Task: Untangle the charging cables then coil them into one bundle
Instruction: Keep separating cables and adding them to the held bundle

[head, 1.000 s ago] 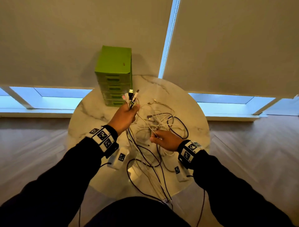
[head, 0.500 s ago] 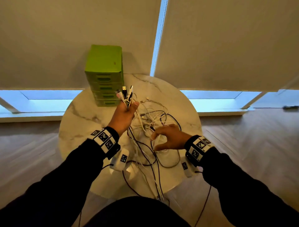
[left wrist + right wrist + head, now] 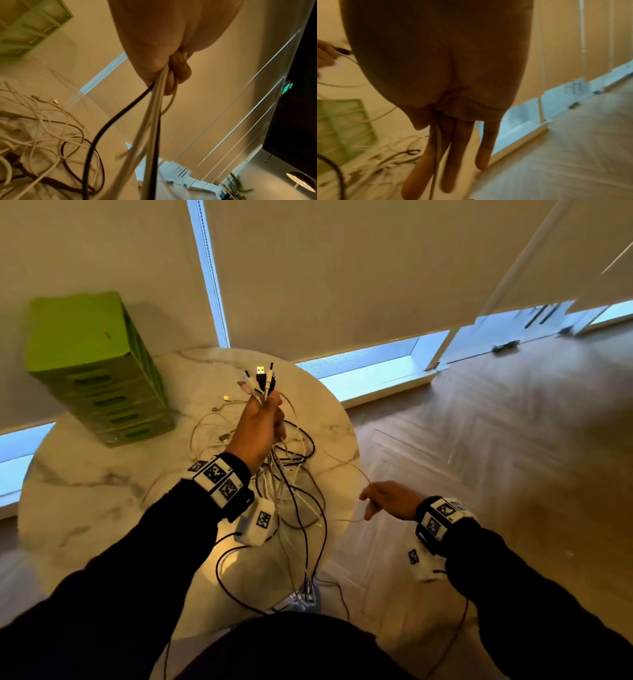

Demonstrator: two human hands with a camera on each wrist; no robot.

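right hand [image 3: 388, 499] drawn off table edge, white cable [image 3: 346, 462] stretched from left hand [image 3: 258, 428]

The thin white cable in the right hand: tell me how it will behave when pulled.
The thin white cable is probably floppy: it curves slackly toward the right hand. It likely snags, since it leads into the tangle. It may slip, lying loosely along the fingers.

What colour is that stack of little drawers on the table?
Bright green drawer unit, seen best from the head view.

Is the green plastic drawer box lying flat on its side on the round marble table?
No, the green plastic drawer box stands upright on the round marble table, its drawers stacked one above another.
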